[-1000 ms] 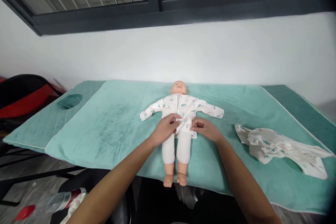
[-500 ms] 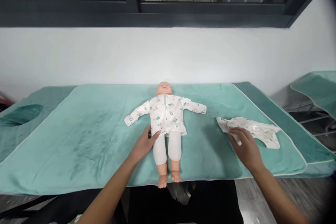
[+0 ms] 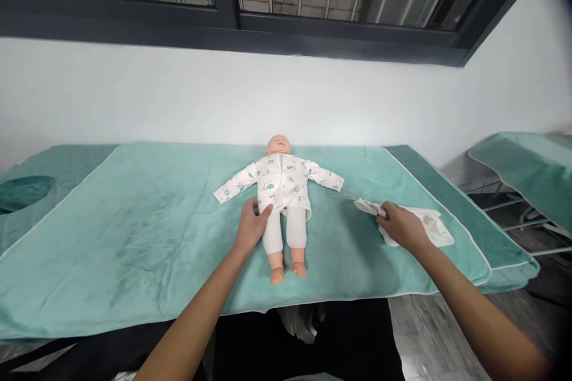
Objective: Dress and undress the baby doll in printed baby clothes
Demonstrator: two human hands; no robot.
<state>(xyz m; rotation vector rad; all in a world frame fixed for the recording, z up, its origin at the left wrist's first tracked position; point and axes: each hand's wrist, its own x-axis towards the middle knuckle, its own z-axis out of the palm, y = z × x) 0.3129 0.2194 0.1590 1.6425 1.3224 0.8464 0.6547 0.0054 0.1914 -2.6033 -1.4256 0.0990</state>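
Observation:
A baby doll (image 3: pixel 278 144) lies on its back on the green-covered table. It wears a white printed shirt (image 3: pixel 283 182) with both sleeves spread and plain white leggings (image 3: pixel 295 229); its feet are bare. My left hand (image 3: pixel 252 221) rests at the doll's hip on the left, thumb by the shirt hem and fingers apart. Over to the right, my right hand (image 3: pixel 403 226) pinches the edge of a white printed baby garment (image 3: pixel 431 223). Part of that garment lies on the table, and my hand hides its middle, so its exact kind is unclear.
The green cover (image 3: pixel 156 220) reaches the table's front edge, with a face hole (image 3: pixel 27 191) at far left. A white wall and a dark window frame (image 3: pixel 236 36) stand behind. Another green-covered table (image 3: pixel 527 166) is at the right.
My right hand has closed on the garment and its near end is lifted and bunched. The doll's feet now lie farther in from the table's front edge. My left hand stays at its hip.

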